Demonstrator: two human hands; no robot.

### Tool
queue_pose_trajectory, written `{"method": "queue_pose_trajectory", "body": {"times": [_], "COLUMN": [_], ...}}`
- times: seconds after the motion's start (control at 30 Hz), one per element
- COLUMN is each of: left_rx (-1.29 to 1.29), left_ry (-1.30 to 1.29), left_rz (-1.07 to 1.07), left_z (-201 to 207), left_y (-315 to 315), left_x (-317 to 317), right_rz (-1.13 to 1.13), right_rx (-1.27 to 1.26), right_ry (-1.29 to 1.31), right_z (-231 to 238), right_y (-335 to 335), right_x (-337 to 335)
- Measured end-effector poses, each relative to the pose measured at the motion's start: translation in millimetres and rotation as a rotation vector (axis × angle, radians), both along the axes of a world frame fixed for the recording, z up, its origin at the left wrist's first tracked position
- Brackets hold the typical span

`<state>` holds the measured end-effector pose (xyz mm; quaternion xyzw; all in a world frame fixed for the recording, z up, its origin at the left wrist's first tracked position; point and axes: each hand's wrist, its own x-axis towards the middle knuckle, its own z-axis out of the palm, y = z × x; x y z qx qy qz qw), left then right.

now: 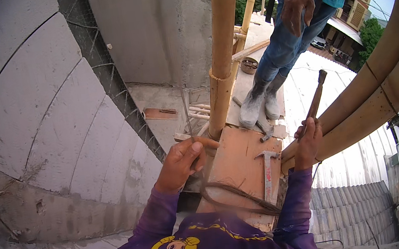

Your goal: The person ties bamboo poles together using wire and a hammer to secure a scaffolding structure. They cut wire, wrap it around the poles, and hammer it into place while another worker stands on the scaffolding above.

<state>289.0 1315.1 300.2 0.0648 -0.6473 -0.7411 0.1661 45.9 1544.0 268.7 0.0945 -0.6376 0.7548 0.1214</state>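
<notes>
My left hand [180, 165] is closed in a pinch on thin dark wire [187, 118], whose strands stand up above the fingers in front of the grey concrete. More wire, a looped bundle [239, 190], lies below on the reddish board [237, 157]. Raised at the right beside the bamboo poles, my right hand [308, 144] is wrapped round a slim brown tool [315, 100] with a dark, widened tip pointing up; its exact kind is unclear. Between my hands a hammer [268, 176] with red marks on its pale handle rests on the board.
Another person in rubber boots [253, 106] stands ahead on the planks. An upright bamboo pole [221, 45] rises before me, and thick bamboo poles [361, 112] curve along the right, above a pale metal roof [312, 88]. A block wall [47, 95] is at left; a bowl [249, 65] sits ahead.
</notes>
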Motion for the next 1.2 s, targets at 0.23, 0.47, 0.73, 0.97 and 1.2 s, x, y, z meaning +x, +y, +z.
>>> {"method": "queue_pose_trajectory", "body": {"times": [0.23,0.47,0.73,0.97,1.2], "left_rx": [-0.017,-0.008,0.007,-0.003,-0.298], "left_ry": [0.002,0.014,0.056,0.119,0.334], "left_rz": [-0.066,-0.175,-0.228,-0.286,-0.308], "left_z": [7,0,2,25,71], "left_y": [2,2,9,41,56], "left_x": [2,10,10,-31,-64], "right_rz": [-0.279,-0.498,-0.803,1.095,0.498], "right_rx": [0.168,0.329,0.397,-0.035,0.441], "right_ry": [0.342,0.746,0.794,0.029,0.748], "right_z": [147,186,201,150,211], "right_y": [-30,-52,-35,-89,-58], "right_x": [-65,-114,-44,102,84]}}
